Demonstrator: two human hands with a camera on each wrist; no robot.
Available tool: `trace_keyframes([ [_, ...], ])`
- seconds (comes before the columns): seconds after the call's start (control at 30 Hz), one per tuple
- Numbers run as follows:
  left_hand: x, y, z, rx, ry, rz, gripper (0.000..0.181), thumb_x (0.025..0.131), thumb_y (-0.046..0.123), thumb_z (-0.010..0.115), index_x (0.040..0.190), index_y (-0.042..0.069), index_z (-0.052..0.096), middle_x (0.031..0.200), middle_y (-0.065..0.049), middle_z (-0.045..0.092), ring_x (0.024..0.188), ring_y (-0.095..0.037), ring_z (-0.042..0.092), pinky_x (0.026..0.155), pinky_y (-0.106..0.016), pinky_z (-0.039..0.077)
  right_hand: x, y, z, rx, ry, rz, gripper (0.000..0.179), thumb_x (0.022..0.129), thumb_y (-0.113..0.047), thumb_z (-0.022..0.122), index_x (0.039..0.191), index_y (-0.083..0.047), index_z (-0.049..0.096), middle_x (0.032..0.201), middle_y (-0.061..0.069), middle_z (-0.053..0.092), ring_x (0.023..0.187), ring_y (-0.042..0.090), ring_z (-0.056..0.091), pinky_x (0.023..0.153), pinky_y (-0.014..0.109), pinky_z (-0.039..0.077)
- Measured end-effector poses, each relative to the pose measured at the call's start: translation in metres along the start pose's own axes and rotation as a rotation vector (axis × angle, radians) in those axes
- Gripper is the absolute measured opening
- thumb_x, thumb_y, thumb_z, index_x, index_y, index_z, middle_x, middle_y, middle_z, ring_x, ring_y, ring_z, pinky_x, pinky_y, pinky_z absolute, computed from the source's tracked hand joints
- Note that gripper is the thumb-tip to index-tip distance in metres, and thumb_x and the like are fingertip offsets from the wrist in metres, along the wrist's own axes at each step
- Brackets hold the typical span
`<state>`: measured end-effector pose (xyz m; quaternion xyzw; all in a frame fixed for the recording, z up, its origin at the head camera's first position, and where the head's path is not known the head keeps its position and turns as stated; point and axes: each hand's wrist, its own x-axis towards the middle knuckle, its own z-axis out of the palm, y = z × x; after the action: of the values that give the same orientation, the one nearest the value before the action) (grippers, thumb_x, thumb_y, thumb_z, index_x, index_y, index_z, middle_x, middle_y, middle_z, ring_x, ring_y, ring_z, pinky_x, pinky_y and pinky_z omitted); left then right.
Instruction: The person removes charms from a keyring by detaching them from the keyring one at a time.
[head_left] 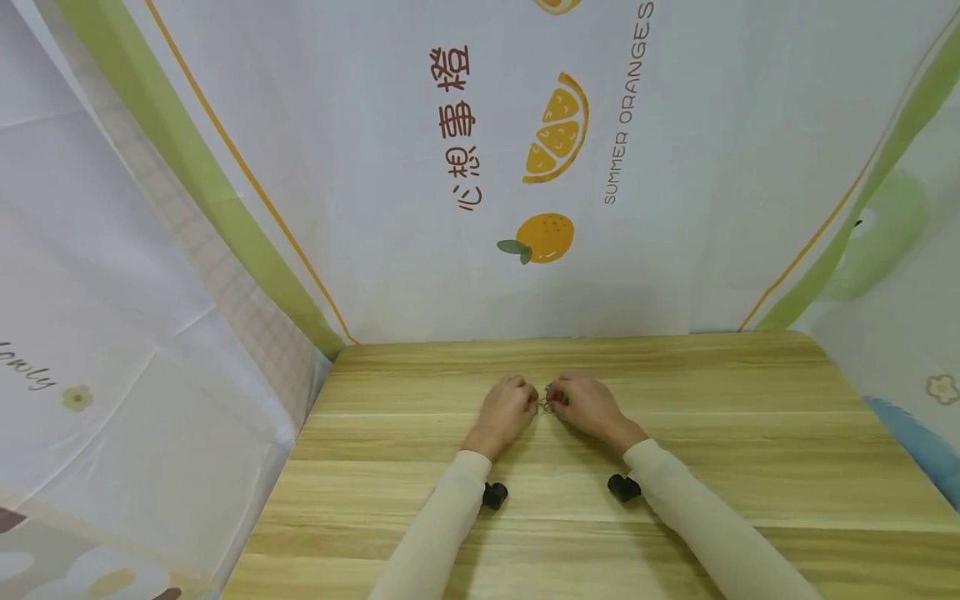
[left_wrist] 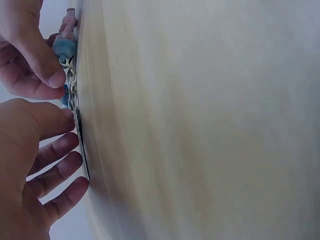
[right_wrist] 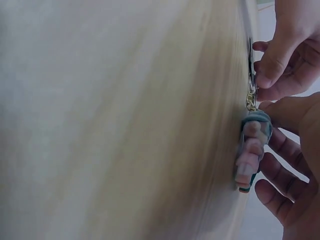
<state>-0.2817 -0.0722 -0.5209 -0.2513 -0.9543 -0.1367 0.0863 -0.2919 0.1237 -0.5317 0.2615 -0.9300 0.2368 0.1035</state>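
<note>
A keychain lies low at the table surface between the two hands, with a small pink and teal figurine charm (right_wrist: 250,152), a short metal chain (right_wrist: 251,101) and a metal ring (left_wrist: 71,80). My left hand (head_left: 506,412) pinches the ring end with thumb and forefinger, its other fingers spread along a thin, flat dark piece (left_wrist: 82,150) seen edge-on. My right hand (head_left: 588,404) pinches the keychain near the ring, its remaining fingers beside the figurine. A small blue bit (left_wrist: 64,95) shows at the right fingertips. Fingers hide part of the ring.
The light wood table (head_left: 420,467) spreads around both hands. Behind it hangs a white cloth (head_left: 390,208) printed with oranges, and more printed cloth (head_left: 150,275) hangs at the left. Black wrist cameras (head_left: 623,488) sit under the cream sleeves (head_left: 697,500).
</note>
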Motion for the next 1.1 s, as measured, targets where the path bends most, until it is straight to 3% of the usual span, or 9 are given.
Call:
trace_keyframes([
  [0.47,0.0032,0.0067,0.0028,0.012,-0.030,-0.033,0.007,0.101,0.012,0.070,0.096,0.010,0.073,0.097,-0.001,0.066,0.092,-0.016,0.060,0.083,-0.028,0.054,0.0035,-0.0047,-0.0018,-0.065,-0.046,-0.033,0.008,0.090,-0.009,0.081,0.087,-0.016,0.079,0.088,-0.001,0.068,0.080,0.016,0.062,0.067,0.032,0.054],
  [0.67,0.0039,0.0061,0.0038,-0.061,-0.037,-0.039,0.007,0.099,0.009,0.070,0.091,0.010,0.069,0.095,-0.002,0.066,0.092,-0.017,0.059,0.080,-0.027,0.053,0.0029,-0.0049,-0.0035,-0.075,-0.054,-0.045,0.009,0.090,-0.009,0.080,0.086,-0.017,0.076,0.085,-0.004,0.065,0.077,0.013,0.056,0.065,0.029,0.049],
  [1.1,0.0033,0.0036,0.0004,-0.224,-0.072,-0.090,0.009,0.094,0.006,0.071,0.092,0.012,0.065,0.093,0.002,0.065,0.089,-0.012,0.055,0.077,-0.024,0.050,0.0006,-0.0042,-0.0035,-0.046,-0.033,-0.053,0.007,0.093,-0.013,0.080,0.090,-0.017,0.075,0.087,-0.006,0.064,0.079,0.011,0.057,0.069,0.030,0.051],
])
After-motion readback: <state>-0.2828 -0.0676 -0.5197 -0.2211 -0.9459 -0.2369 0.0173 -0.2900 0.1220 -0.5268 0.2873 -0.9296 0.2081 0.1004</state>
